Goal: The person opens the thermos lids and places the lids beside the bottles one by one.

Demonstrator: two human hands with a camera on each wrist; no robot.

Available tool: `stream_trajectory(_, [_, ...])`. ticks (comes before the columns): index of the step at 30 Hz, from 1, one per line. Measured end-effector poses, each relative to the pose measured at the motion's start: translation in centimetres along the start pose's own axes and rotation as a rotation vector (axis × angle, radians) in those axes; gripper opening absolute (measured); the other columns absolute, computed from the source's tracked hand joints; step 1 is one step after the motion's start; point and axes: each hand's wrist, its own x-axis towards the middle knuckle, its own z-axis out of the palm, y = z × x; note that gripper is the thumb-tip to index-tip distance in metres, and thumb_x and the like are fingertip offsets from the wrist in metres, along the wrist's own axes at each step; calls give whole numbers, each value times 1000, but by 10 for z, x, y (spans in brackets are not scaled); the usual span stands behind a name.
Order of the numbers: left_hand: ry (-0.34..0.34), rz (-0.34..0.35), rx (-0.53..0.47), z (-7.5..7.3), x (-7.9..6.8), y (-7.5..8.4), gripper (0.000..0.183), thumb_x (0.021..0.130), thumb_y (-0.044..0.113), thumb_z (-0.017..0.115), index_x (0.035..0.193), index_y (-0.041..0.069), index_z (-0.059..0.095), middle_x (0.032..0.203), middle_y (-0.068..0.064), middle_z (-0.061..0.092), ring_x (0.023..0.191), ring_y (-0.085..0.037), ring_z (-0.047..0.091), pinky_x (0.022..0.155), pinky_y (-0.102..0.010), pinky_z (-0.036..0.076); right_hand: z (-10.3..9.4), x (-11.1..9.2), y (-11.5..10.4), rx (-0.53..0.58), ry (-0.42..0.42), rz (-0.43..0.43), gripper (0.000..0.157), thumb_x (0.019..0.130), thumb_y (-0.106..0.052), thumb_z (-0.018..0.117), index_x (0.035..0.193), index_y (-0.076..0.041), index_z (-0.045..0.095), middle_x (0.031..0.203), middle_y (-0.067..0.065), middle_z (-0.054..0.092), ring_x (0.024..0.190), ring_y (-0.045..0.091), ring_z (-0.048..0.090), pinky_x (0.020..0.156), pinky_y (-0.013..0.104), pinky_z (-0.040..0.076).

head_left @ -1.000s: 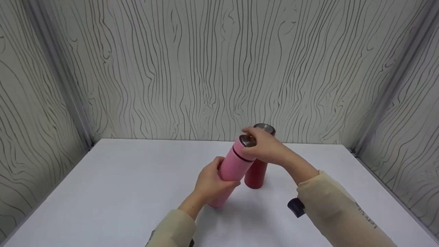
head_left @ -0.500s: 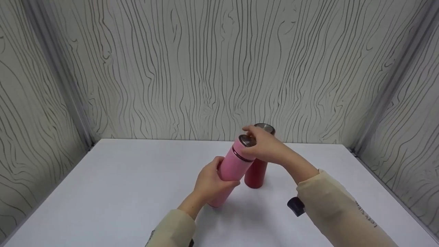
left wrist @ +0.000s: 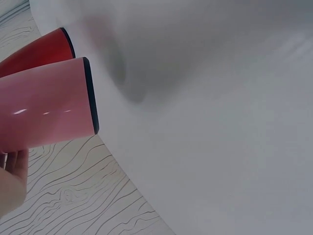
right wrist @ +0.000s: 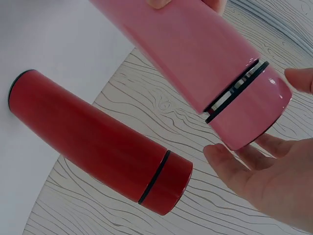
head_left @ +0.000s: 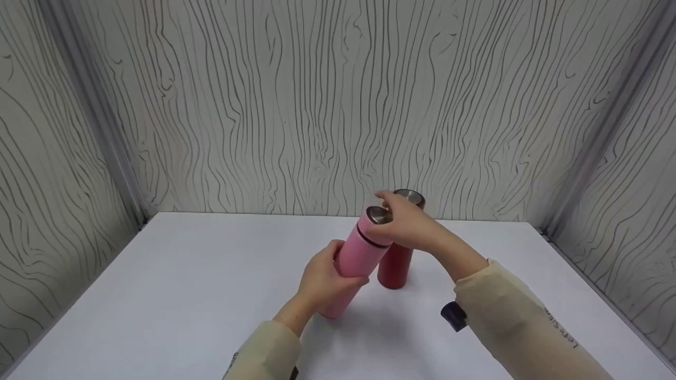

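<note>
A pink vacuum flask [head_left: 359,256] leans to the right above the table, its body held by my left hand [head_left: 325,277]. My right hand [head_left: 414,224] is at the flask's pink lid [right wrist: 252,107], with fingers curled around its side and thumb at the front. In the right wrist view, a narrow gap with shiny metal shows between lid and body. Behind it stands a red vacuum flask [head_left: 395,269], upright with its lid on; the right hand partly hides it in the head view. The left wrist view shows the pink flask's dark-rimmed base [left wrist: 92,98] off the table.
Both flasks are over a white table [head_left: 211,285]. Pale wood-grain panels [head_left: 317,105] enclose its back and sides. A dark strap end [head_left: 454,316] hangs beneath the right sleeve.
Both hands stay almost in place on the pink flask. The right fingers shift slightly at the lid, and the head view moves a little. The red flask stays standing.
</note>
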Motion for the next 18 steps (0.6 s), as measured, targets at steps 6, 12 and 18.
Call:
stream_trajectory(6, [8, -23, 2, 1, -2, 2, 66, 70, 36, 80, 126, 22, 47, 115, 3, 59, 107, -17, 56, 93, -45, 49, 2, 0, -1, -58, 55, 99, 72, 84, -53, 58, 131, 0, 43, 125, 19, 54, 114, 32, 54, 93, 49, 47])
stream_trajectory(12, [17, -26, 6, -1, -3, 1, 66, 70, 35, 80, 125, 22, 48, 115, 3, 60, 106, -17, 56, 93, -45, 49, 0, 0, -2, -15, 6, 2, 65, 84, -32, 58, 138, -1, 37, 133, 23, 49, 122, 35, 49, 99, 52, 43])
stream_trajectory(18, [5, -7, 6, -2, -4, 1, 66, 70, 37, 80, 125, 20, 48, 115, 2, 60, 106, -18, 56, 92, -44, 49, 4, -2, -5, -61, 35, 85, 72, 82, -52, 59, 132, -1, 44, 126, 20, 54, 115, 34, 54, 94, 51, 46])
